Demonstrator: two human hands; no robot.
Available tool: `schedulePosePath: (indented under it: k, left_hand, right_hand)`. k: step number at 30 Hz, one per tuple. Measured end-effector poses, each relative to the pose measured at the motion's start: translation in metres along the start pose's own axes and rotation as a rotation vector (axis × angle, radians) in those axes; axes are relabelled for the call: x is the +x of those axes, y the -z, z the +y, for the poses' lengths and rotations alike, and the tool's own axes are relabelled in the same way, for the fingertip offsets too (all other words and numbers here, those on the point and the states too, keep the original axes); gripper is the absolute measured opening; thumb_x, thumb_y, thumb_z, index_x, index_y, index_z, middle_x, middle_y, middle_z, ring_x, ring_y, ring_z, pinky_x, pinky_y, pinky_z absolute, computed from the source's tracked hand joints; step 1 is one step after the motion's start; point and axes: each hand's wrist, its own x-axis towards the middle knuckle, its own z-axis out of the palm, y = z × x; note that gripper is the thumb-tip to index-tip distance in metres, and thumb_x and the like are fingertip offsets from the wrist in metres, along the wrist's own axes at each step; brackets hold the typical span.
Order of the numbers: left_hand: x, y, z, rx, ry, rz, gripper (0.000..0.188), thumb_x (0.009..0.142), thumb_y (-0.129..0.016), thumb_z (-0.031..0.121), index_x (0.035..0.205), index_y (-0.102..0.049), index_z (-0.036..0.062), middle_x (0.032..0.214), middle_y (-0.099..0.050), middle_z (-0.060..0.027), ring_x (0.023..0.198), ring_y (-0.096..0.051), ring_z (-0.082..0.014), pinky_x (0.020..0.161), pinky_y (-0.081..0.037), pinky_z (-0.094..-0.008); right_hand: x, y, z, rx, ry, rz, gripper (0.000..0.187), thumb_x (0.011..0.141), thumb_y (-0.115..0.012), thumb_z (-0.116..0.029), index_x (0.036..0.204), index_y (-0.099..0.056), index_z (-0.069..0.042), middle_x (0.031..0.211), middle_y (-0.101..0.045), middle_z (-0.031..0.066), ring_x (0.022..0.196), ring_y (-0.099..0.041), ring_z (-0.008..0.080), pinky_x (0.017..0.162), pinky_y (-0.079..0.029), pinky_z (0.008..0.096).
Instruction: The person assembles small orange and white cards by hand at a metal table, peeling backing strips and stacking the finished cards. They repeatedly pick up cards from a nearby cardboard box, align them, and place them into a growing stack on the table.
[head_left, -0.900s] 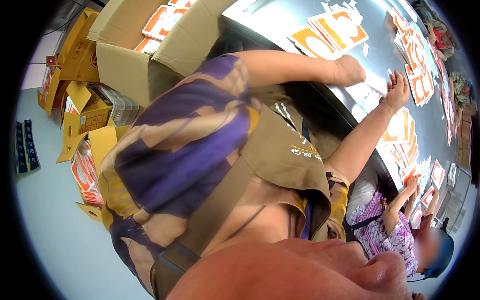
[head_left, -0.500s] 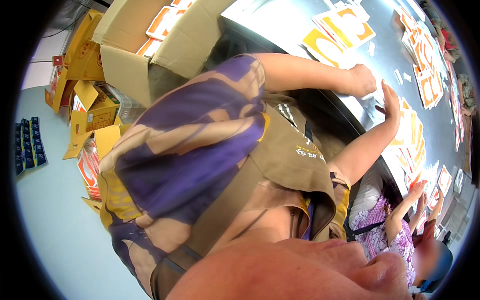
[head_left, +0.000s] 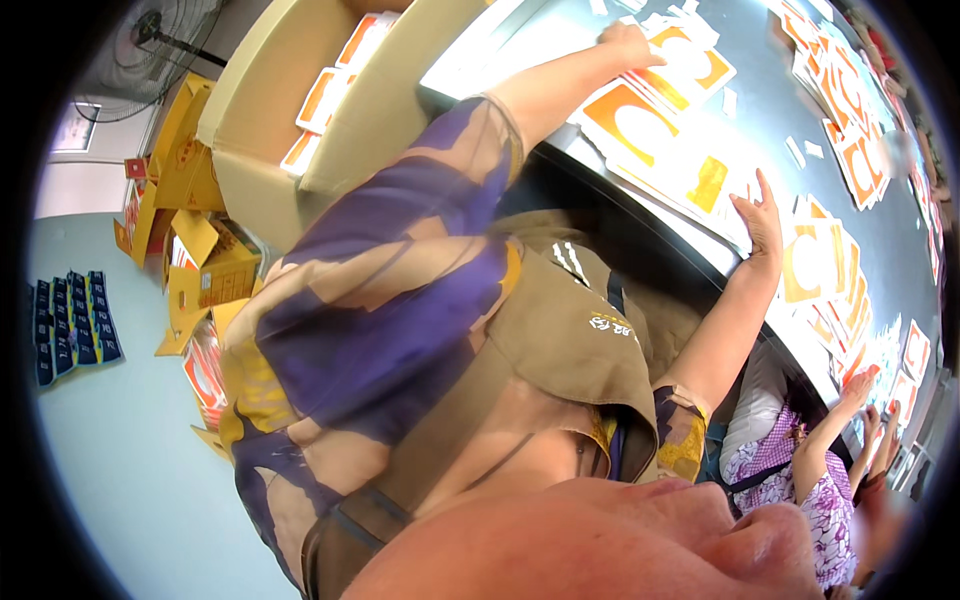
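My left hand [head_left: 628,46] reaches over the far left part of the table [head_left: 715,130]. Its fingers are bent and close together at a pile of flat orange-and-white printed cards [head_left: 690,55]; what they hold, if anything, is hidden. Just nearer to me, more such cards [head_left: 635,125] spread along the table's front edge. My right hand [head_left: 762,225] is over that edge with thumb and fingers apart, nothing visible in it. To its right lies a fanned stack of orange-and-white cards [head_left: 825,265].
A large open cardboard box [head_left: 400,110] at the upper left holds orange-and-white packs [head_left: 325,95]. Smaller yellow cartons [head_left: 225,265] stand beyond it, by a fan [head_left: 150,30]. More cards [head_left: 840,90] cover the table's far side. Co-workers' hands [head_left: 855,390] work at the right.
My left hand has moved left and away from my right hand, to the card pile. My right hand has shifted slightly left and down, its fingers still spread.
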Motion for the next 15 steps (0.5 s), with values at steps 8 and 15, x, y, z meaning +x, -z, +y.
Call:
schedulePosePath:
  k: [8,15]
  left_hand:
    - [0.030,-0.021,0.033,-0.015,0.151,-0.264,0.079,0.057,-0.084,0.059,0.111,-0.065,0.0056,0.112,-0.065,-0.0061,0.101,-0.064,-0.0189,0.082,-0.052,-0.0307]
    - [0.113,0.011,0.015,-0.818,0.277,-0.445,0.037,0.075,-0.072,0.026,0.103,-0.065,0.0032,0.103,-0.067,-0.0130,0.090,-0.067,-0.0227,0.078,-0.053,-0.0366]
  right_hand:
    - [-0.004,0.016,0.012,-0.018,0.017,0.049,0.077,0.074,-0.062,0.009,0.145,-0.033,-0.002,0.118,-0.057,0.0210,0.095,-0.064,0.0210,0.078,-0.053,0.0233]
    - [0.007,-0.002,0.001,-0.288,0.052,0.089,0.081,0.067,-0.060,0.006,0.144,-0.034,-0.001,0.116,-0.059,0.0216,0.089,-0.064,0.0197,0.068,-0.051,0.0272]
